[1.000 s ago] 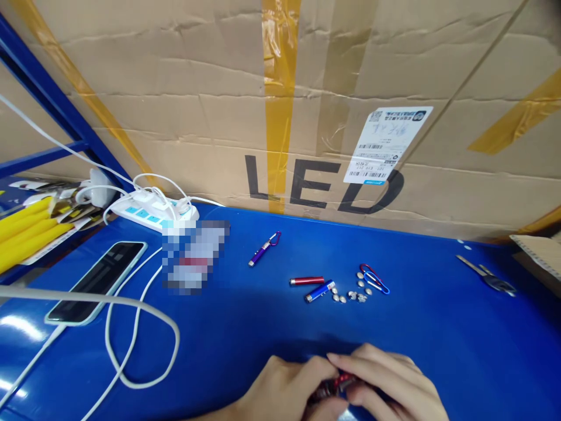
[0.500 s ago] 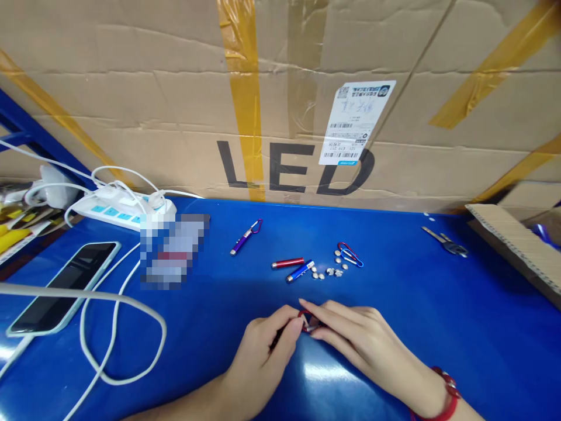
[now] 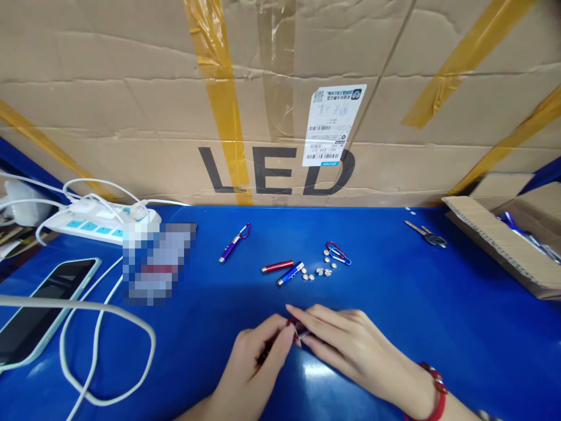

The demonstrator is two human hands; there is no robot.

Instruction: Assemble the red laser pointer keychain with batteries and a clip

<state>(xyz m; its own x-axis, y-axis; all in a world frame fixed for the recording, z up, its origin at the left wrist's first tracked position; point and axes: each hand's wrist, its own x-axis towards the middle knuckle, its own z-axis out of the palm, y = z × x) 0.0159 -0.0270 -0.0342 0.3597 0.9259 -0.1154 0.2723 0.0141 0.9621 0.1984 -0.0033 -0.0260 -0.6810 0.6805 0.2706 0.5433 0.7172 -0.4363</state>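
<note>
Head view showed the left hand [image 3: 254,363] with its grip closed, thumb against bent fingers, on a small red clip [image 3: 291,321] that poked out at the fingertips; a dark thing [image 3: 265,352] showed inside the curled palm. Opposite it, the right hand [image 3: 350,341] met the same clip, fingers stretched above and thumb beneath; that grip was nearly closed, but whether it pinched the clip or merely touched it could not be told. A red bracelet [image 3: 439,390] circled the right wrist. Both hands were over the near part of the blue surface [image 3: 372,292].

Beyond the fingertips, a blue tube [image 3: 290,273] slanted just beside a red tube [image 3: 277,266]. Silver discs [image 3: 305,276] lay scattered to their right, near a blue clip [image 3: 340,257] overlapping a second red clip [image 3: 336,246]. Farther left was a purple tube [image 3: 228,251]; well to the right, a key [image 3: 433,238]. Along the left side were a phone [image 3: 37,320], a looped white cable [image 3: 52,303] and a power strip [image 3: 94,221]. Behind everything stood a cardboard box [image 3: 153,117] lettered LED.
</note>
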